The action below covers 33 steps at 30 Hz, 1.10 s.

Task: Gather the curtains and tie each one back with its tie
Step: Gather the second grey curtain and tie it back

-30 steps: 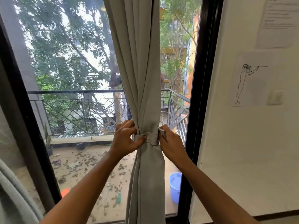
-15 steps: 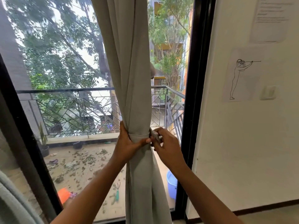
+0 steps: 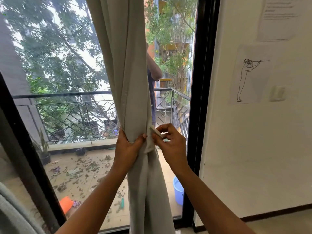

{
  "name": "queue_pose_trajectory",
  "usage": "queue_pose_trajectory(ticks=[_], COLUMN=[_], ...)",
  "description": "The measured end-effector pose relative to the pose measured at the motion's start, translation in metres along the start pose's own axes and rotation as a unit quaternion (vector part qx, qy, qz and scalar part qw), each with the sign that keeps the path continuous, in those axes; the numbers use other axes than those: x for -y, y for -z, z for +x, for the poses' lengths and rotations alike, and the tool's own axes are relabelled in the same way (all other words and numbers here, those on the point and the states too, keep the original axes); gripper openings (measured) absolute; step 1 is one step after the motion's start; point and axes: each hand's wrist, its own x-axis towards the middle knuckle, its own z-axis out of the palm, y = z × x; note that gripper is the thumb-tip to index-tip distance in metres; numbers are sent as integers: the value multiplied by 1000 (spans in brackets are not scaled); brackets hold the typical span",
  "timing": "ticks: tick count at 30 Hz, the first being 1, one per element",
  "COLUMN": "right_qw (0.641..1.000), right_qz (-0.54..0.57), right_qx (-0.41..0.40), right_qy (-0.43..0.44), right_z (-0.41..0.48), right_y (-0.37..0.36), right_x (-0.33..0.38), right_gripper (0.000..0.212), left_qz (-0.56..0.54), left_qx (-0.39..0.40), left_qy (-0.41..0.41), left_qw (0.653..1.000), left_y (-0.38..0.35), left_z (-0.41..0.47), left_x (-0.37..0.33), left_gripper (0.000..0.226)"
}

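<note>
A beige curtain [image 3: 125,68] hangs in front of the glass door, bunched into a narrow bundle at waist height. My left hand [image 3: 129,149] wraps around the bundle from the left, thumb across the front, squeezing it. A matching fabric tie [image 3: 156,132] sticks out at the bundle's right side, with part of it hanging down beside the curtain. My right hand [image 3: 170,142] pinches the tie's free end between thumb and fingers, just right of the curtain. How the tie runs behind the bundle is hidden.
The black door frame [image 3: 201,98] stands close to my right hand, with a white wall [image 3: 253,149] carrying a drawing and a switch beyond it. Another grey curtain [image 3: 11,215] edges in at the lower left. A balcony with a blue bucket [image 3: 178,190] lies outside the glass.
The tie no longer lies flat across the front of the bundle. My right hand has pulled its end out to the right, and my left hand has tightened around the curtain.
</note>
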Motion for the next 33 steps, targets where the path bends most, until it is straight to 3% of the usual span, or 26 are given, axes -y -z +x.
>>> queue_pose_trajectory(ticks=[4,6,9,13,16,20,23,27,30,33], right_qw=[993,971,940,889,863,834,834,839,894,921], right_qz=[-79,-174,-230,-274,-311,-350,-352,-309,-225,-165], right_qx=[-2,33,84,156,227,246,230,207,214,230], right_qy=[91,162,239,333,328,348,358,396,324,268], right_z=[10,11,14,10,6,10,13,24,26,29], right_y=[-10,-15,-13,-4,0,-1,-5,-10,-14,-15], right_x=[0,-2,-4,-15,-23,-29,-29,-18,-13,-13], right_gripper=[13,8,10,26,45,59,45,24,17,13], left_qz=[-22,-68,-151,-159,-155,-147,-132,-90,-65,-67], left_qx=[73,111,130,130,113,105,110,128,124,113], left_qy=[-5,1,27,48,57,73,72,69,55,47], left_qw=[997,992,980,977,980,981,983,985,989,990], left_y=[-1,4,12,17,21,23,22,22,23,22], left_z=[-8,-10,-8,-8,-7,-3,-2,-1,1,0], left_x=[2,3,0,-6,-7,-6,-6,-9,-8,-4], left_gripper=[71,71,50,41,39,45,48,71,56,36])
